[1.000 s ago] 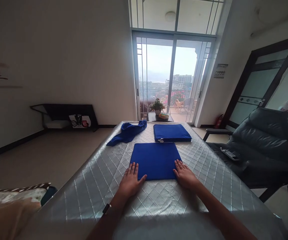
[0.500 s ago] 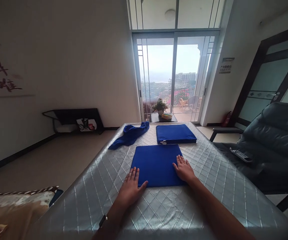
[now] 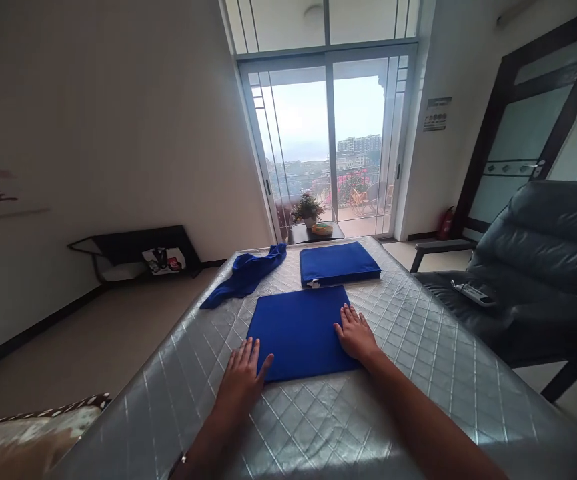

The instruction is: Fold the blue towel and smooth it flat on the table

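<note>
A flat blue fabric rectangle (image 3: 301, 333) lies on the silver quilted table cover (image 3: 313, 427) in front of me. My left hand (image 3: 241, 373) rests at its near left corner, fingers stretched out and thumb spread over the edge. On its right edge lies my right hand (image 3: 357, 333), palm down with the fingers extended. Neither hand grips anything. Just beyond sits a thicker, layered blue fabric stack (image 3: 339, 262) with a small white tag at its near side. Off to the left of that is a crumpled blue cloth (image 3: 248, 272).
A dark padded armchair (image 3: 543, 260) stands right of the table, with a white power strip (image 3: 475, 293) on its seat. Past the far edge, a potted plant (image 3: 308, 208) sits on a small stand before the sliding glass door. A black rack (image 3: 138, 250) is against the left wall.
The view has tilted and shifted, so the whole scene sits further left in the picture. Both hands stay on the blue rectangle in nearly the same places.
</note>
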Tool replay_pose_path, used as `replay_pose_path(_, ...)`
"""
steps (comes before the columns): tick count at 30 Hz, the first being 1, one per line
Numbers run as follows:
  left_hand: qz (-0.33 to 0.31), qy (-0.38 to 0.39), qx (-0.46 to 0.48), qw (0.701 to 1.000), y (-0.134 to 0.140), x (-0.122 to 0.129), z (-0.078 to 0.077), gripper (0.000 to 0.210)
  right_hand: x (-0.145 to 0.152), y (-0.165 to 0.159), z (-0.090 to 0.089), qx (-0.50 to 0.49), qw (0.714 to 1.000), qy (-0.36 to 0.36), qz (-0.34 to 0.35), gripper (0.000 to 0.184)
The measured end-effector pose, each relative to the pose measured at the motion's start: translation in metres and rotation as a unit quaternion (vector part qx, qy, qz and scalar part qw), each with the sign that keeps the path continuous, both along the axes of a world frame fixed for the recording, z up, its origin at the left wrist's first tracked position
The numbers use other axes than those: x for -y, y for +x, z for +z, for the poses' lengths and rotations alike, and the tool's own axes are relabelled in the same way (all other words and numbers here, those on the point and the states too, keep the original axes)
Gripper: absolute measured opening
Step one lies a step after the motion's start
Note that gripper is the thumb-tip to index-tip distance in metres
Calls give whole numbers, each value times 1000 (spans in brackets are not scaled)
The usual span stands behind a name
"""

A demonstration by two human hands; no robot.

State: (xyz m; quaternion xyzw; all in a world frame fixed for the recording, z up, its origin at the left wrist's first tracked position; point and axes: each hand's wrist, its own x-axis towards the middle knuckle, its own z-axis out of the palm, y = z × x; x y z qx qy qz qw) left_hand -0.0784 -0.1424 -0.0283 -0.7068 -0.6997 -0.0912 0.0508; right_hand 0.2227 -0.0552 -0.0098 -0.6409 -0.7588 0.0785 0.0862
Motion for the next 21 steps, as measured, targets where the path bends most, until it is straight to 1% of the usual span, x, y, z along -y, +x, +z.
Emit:
replay_pose_path(1, -24, -4, 0, 1000, 7, 1, 1, 81, 0, 0, 0, -3, 1000, 6, 2, 68)
replay_pose_path(3, -90, -23, 1, 996, 28, 3, 2, 79, 1, 0, 0, -12, 1000, 22, 7, 67)
replay_pose_path(5, -159, -36, 0, 987, 56, 2, 3, 76, 1, -1, 1, -23, 999, 30, 13, 66)
replay_pose_path(7, -214, -30, -1, 976, 89, -6, 6, 74, 2, -1, 2, -33, 999, 23, 19, 65)
replay_pose_path(10, -263, -7, 16, 965, 138, -31, 17, 71, 3, 2, 1, -29, 999, -2, 31, 63)
replay_pose_path(13, -277, -2, 38, 960, 172, -63, 26, 66, 4, 5, 0, -17, 999, -13, 47, 64)
replay_pose_path(15, -268, 1, 34, 963, 182, -80, 25, 62, 4, 6, 0, -20, 998, -8, 53, 65)
replay_pose_path(17, -248, 4, 20, 969, 183, -91, 19, 60, 5, 6, 0, -25, 998, -4, 55, 65)
replay_pose_path(21, -211, -11, -2, 977, 163, -99, 6, 64, 5, 3, 1, -39, 999, -9, 33, 62)
